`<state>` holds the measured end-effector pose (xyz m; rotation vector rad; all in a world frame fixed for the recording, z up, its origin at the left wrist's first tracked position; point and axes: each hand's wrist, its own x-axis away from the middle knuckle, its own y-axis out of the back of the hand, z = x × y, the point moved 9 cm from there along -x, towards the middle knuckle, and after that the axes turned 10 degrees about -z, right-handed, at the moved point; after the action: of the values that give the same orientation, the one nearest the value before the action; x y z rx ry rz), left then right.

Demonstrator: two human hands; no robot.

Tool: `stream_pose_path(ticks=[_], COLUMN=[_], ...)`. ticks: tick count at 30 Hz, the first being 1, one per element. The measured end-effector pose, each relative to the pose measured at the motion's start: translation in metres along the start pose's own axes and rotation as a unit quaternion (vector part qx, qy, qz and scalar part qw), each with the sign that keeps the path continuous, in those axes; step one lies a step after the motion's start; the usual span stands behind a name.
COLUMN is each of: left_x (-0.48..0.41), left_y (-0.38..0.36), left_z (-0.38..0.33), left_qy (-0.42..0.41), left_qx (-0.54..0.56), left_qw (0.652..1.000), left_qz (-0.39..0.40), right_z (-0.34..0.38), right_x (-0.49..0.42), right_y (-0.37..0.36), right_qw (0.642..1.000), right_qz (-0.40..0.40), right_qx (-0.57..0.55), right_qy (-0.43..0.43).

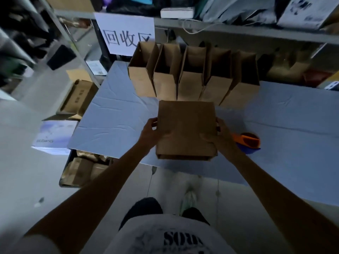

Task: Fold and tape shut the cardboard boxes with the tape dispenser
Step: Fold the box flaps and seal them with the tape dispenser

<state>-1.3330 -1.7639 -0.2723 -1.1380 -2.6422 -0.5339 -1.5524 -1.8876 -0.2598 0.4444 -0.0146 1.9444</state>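
A brown cardboard box (186, 129) sits near the front edge of the table (113, 114), its plain broad face up. My left hand (151, 132) grips its left side and my right hand (224, 134) grips its right side. Just right of my right hand lies the tape dispenser (247, 143), orange and blue with a dark roll. Behind the held box, several open cardboard boxes (192, 74) stand in a row with their openings up.
A metal shelf (238, 28) with bags and a paper sign (126, 33) runs behind the table. Left of the table are a cardboard carton (78, 98), a white box (55, 136) and a bin of flattened cardboard (84, 169) on the floor.
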Motion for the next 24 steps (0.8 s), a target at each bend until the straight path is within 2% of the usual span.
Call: stream_pose_path(ticks=[6,11,15,20,22,24], left_x=[-0.050,-0.090,-0.108,-0.129,-0.143,-0.149], left_y=[-0.007,-0.031,-0.050,-0.052,-0.058,-0.081], left_z=[0.015,0.029,0.029,0.023,0.001,-0.022], left_qy=[0.021,0.021,0.025,0.043,-0.050,-0.177], left_qx=[0.003,0.003,-0.004,-0.105,-0.196,-0.343], left_qw=[1.000,0.999,0.996,0.992,0.978,0.916], left_qz=[-0.009,0.049,0.080,0.053,0.060,0.113], right_z=[-0.023,-0.039,-0.043,-0.050,-0.051,-0.051], right_x=[-0.046,-0.080,-0.095,-0.108,-0.111,-0.113], right_y=[-0.018,-0.027,-0.030,-0.019,-0.019,-0.020], right_qw=[1.000,0.997,0.994,0.991,0.992,0.993], right_qz=[-0.005,-0.059,-0.072,-0.058,-0.041,-0.037], right_qx=[0.002,0.025,0.062,0.094,0.085,0.080], right_qy=[-0.030,-0.053,-0.058,-0.073,-0.079,-0.079])
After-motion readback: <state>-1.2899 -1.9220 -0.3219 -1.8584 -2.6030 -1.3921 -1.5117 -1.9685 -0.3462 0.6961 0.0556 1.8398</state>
